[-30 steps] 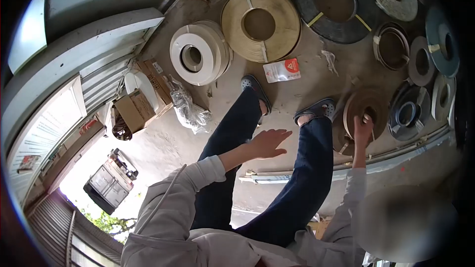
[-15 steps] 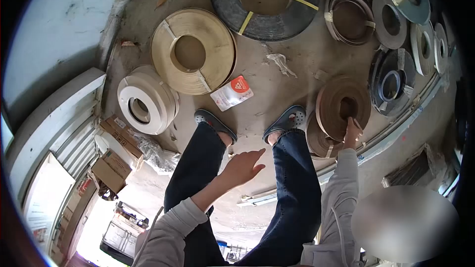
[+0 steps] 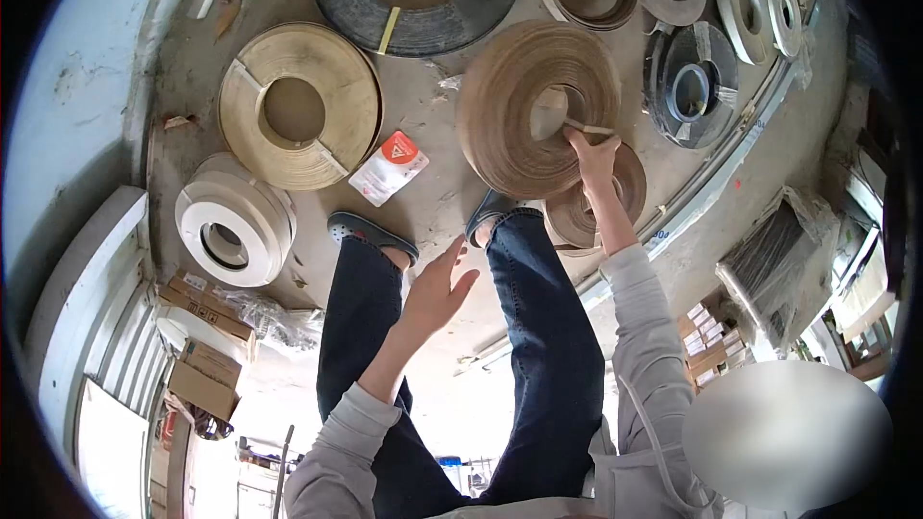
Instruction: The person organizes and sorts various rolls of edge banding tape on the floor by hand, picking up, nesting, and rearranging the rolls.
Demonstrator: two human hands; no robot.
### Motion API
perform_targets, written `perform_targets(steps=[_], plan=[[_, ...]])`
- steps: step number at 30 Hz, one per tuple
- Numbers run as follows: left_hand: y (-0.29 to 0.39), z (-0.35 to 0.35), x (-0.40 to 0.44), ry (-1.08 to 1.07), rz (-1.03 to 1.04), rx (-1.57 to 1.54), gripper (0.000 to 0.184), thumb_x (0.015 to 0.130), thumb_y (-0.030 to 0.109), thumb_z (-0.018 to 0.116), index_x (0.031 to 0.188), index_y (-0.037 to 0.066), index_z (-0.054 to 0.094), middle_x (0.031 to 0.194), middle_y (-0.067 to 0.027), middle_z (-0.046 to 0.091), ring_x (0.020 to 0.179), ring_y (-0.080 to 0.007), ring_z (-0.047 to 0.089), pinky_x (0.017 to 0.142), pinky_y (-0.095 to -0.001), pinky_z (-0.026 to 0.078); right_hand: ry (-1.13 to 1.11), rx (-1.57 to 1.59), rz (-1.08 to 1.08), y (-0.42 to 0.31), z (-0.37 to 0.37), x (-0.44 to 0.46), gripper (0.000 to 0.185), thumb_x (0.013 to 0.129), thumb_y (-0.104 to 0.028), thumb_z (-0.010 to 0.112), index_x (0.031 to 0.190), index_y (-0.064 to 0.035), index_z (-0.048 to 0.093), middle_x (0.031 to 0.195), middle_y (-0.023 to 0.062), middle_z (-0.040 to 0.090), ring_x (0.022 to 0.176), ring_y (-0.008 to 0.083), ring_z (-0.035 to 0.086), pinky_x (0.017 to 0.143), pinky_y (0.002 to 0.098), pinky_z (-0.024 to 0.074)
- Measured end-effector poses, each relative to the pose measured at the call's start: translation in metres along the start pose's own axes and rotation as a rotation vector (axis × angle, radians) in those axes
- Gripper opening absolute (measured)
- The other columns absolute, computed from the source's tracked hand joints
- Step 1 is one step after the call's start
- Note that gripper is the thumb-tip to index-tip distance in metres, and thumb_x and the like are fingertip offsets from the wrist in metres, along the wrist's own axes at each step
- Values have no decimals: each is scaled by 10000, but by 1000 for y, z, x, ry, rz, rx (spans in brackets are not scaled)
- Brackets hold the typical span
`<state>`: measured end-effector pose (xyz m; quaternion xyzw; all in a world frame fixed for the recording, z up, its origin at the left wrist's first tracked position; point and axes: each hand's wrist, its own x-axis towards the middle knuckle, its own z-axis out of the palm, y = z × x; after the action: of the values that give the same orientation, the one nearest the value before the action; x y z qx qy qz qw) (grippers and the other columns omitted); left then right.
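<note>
My right hand [image 3: 598, 161] grips a brown roll of edge banding [image 3: 505, 106] at the rim of its centre hole, with the fingers reaching into the hole. The roll is lifted and tilted, overlapping a second brown roll [image 3: 630, 187] that lies on the floor. My left hand [image 3: 433, 290] is empty, its thumb and fingers apart, held in the air above my legs. Nearest to it below is my left shoe [image 3: 370, 231]. A white and orange packet [image 3: 387, 171] lies on the floor between the lifted roll and a tan roll [image 3: 336, 77].
Along the far floor lie a large dark roll [image 3: 433, 24], a coiled brown roll [image 3: 548, 10] and a black wrapped roll [image 3: 663, 86]. White rolls [image 3: 197, 221] stand at the left. Cardboard boxes [image 3: 207, 375] sit lower left. Long strips [image 3: 702, 168] run along the right.
My right hand has lifted the brown roll off the other brown roll and brought it left, closer to my feet. My left hand's fingers have spread and turned upward. The view has shifted right.
</note>
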<state>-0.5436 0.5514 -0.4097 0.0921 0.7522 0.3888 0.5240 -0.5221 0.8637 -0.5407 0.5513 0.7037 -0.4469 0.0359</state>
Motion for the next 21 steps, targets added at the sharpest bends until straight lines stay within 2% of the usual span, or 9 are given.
perform_targets(steps=[1,4,8,12,14,17,20,21], plan=[[0,-6,-1,23,4,-33,554,880,282,566,1323,19,362,1133,-195,570,1043,-311,563,877,-354,440,-14,3,-7,-19,13,-2,909,629,-323,761,1295,47,265,1233,217,375,1153,322,425,890,404,428],[-3,-24,-8,88,9,-103,544,882,274,567,1315,13,367,1140,-183,572,1055,-302,560,882,-351,439,95,-335,-271,-75,41,-11,925,610,-345,767,1281,40,260,1198,214,379,1132,363,433,909,434,416],[-7,-55,-18,138,87,27,531,874,254,576,1303,10,380,1100,-180,583,1025,-307,565,871,-347,441,21,-492,-346,-101,73,-12,967,592,-347,772,1301,31,235,1231,233,349,1127,383,429,913,447,415],[4,-103,-31,83,137,205,519,862,237,585,1291,12,398,1031,-171,597,990,-312,560,860,-354,436,-64,-589,-409,-107,95,-13,977,592,-353,770,1311,24,226,1249,219,346,1134,371,429,924,452,412],[10,-123,-36,88,164,170,474,870,228,562,1273,28,412,1044,-152,586,907,-313,551,817,-375,420,-95,-578,-447,-100,103,-7,976,589,-350,771,1311,25,231,1251,217,348,1136,371,428,922,450,411],[19,-147,-39,78,174,251,480,862,232,568,1270,32,414,1072,-141,574,929,-304,546,819,-369,417,-152,-553,-500,-88,115,12,973,584,-344,772,1311,26,241,1255,213,352,1140,370,427,918,446,411],[13,-158,-28,51,208,370,486,854,237,575,1265,33,418,1089,-132,564,948,-290,544,817,-364,416,-217,-436,-615,-91,121,32,882,589,-305,771,1268,39,326,1212,215,418,1128,364,448,913,428,408],[8,-158,-26,44,230,436,489,849,239,579,1262,32,420,1092,-129,559,956,-281,543,815,-362,418,-244,-367,-663,-99,119,39,836,607,-287,771,1253,40,352,1198,209,446,1124,335,457,937,404,385]])
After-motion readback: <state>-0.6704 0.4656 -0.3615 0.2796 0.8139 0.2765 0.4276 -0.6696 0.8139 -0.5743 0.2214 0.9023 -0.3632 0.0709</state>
